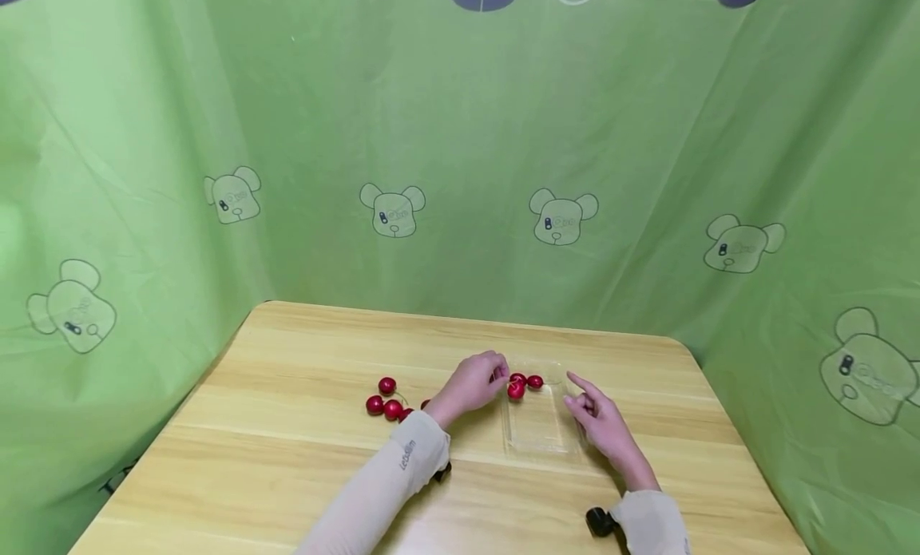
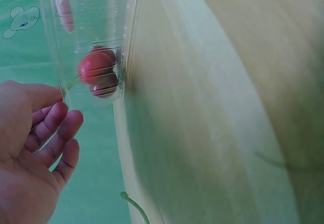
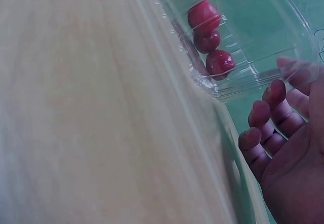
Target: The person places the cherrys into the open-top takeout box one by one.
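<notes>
A clear plastic container (image 1: 535, 427) lies on the table between the two hands. Red cherries (image 1: 535, 382) are grouped at its far left part, also seen through the wall in the right wrist view. My left hand (image 1: 474, 385) is at the container's left side, pinching a cherry (image 2: 95, 68) by its thin green stem; its other fingers are loosely bent. Beside the right side is my right hand (image 1: 600, 422), index finger extended and thumb apart. In the right wrist view its fingertips are close to the container's rim; whether they touch it is unclear.
More loose cherries (image 1: 392, 410) with stems lie on the wooden table (image 1: 316, 459) left of the container, partly hidden by the left forearm. A green curtain (image 1: 460, 275) with bear prints surrounds the table's back and sides. Each wrist carries a black camera (image 1: 600, 522).
</notes>
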Demonstrator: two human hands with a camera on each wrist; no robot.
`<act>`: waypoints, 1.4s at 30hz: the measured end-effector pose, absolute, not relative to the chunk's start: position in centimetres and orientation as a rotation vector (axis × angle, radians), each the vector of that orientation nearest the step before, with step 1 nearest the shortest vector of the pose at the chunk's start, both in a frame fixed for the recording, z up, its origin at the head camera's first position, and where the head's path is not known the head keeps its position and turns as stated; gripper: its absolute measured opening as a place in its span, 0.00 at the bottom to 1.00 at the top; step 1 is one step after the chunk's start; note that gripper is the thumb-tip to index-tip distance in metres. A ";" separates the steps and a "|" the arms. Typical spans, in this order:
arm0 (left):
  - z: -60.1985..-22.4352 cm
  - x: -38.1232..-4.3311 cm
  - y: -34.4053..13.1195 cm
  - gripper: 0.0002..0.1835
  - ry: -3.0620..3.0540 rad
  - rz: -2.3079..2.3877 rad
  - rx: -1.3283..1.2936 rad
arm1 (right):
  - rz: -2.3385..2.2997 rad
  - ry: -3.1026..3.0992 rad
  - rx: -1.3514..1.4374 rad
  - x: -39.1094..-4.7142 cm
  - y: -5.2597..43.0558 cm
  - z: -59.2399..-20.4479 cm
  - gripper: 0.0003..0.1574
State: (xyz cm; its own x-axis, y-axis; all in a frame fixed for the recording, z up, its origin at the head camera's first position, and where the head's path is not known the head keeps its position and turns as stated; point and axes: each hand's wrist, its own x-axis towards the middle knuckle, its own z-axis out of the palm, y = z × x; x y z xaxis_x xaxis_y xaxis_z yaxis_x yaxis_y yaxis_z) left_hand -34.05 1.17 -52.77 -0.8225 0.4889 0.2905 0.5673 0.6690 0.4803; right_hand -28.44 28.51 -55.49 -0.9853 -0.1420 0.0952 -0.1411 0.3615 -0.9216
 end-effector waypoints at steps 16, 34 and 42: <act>-52.7 -33.9 1.5 0.03 -2.755 -0.890 -0.854 | -1.781 2.580 -0.277 -28.3 28.6 -55.4 0.38; -52.7 -33.7 1.5 0.03 -2.799 -0.939 -0.815 | -1.773 2.594 -0.270 -28.5 28.7 -55.8 0.37; -52.8 -33.5 1.3 0.03 -2.789 -1.018 -0.793 | -1.762 2.602 -0.276 -28.6 28.6 -55.9 0.37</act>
